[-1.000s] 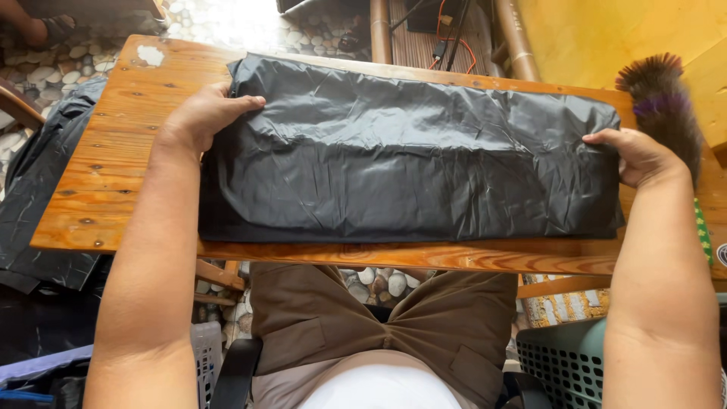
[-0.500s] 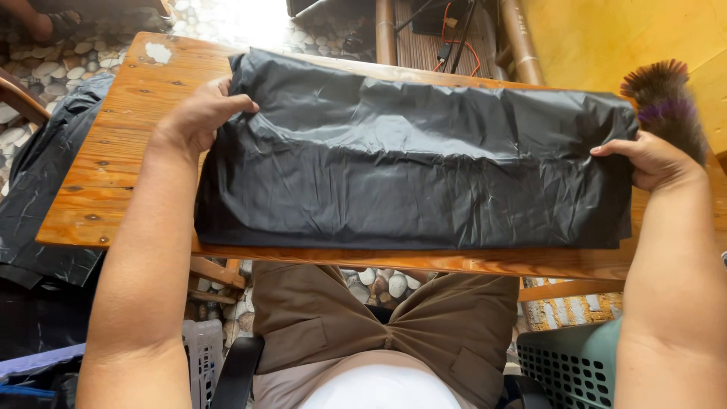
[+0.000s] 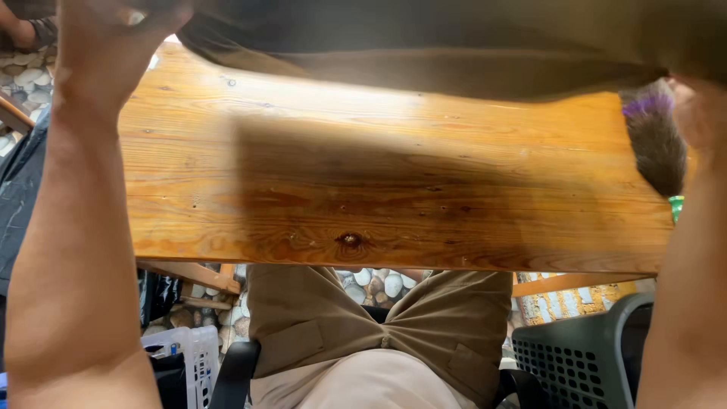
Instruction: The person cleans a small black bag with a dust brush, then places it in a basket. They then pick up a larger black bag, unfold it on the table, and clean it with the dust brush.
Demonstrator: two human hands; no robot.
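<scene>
A black plastic sheet or bag [image 3: 454,53] is lifted off the wooden table [image 3: 379,197] and stretches, blurred, across the top of the view. My left hand [image 3: 113,38] grips its left end at the upper left. My right hand [image 3: 700,106] holds its right end at the far right edge, partly out of frame. The sheet casts a dark shadow on the bare tabletop below it.
A dark brush with a purple band [image 3: 655,144] lies at the table's right end. Below the table are my lap, a grey perforated crate [image 3: 583,363] at the right and a white crate [image 3: 185,356] at the left. Dark cloth [image 3: 19,197] hangs at the left over a pebble floor.
Both hands have lifted the black sheet up off the table toward the camera. It lay flat on the tabletop before; now the wood beneath is uncovered.
</scene>
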